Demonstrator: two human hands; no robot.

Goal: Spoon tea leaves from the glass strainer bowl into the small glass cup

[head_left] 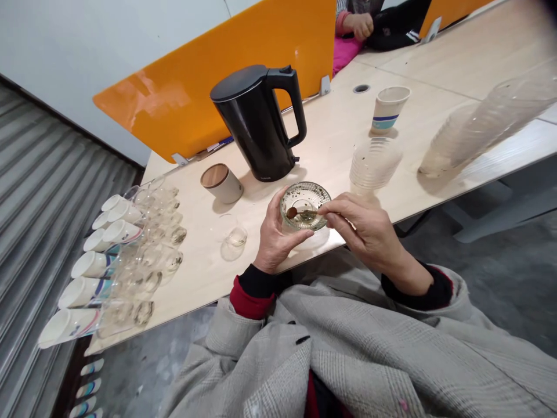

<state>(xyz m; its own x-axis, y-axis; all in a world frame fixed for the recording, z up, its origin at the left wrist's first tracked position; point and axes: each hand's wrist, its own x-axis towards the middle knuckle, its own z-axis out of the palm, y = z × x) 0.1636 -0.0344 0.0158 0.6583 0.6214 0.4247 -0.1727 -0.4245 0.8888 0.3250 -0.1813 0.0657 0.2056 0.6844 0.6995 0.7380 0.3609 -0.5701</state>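
Left grip (274,235) clamped on clear cup (304,206), right grip (365,226) pinching spoon (300,213), kettle (261,122) label unreadable.

Black kettle (256,125), lying tin (221,183), paper cup (389,108), stacked plastic cups (483,125), orange divider (209,87)

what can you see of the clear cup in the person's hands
The clear cup looks like thin ribbed plastic, round and open-topped, standing about upright at the table's near edge. Dark flecks cling to its inner wall and a little liquid seems to sit at the bottom. The left hand wraps its side. The right hand holds a small spoon that dips inside, its bowl brown.
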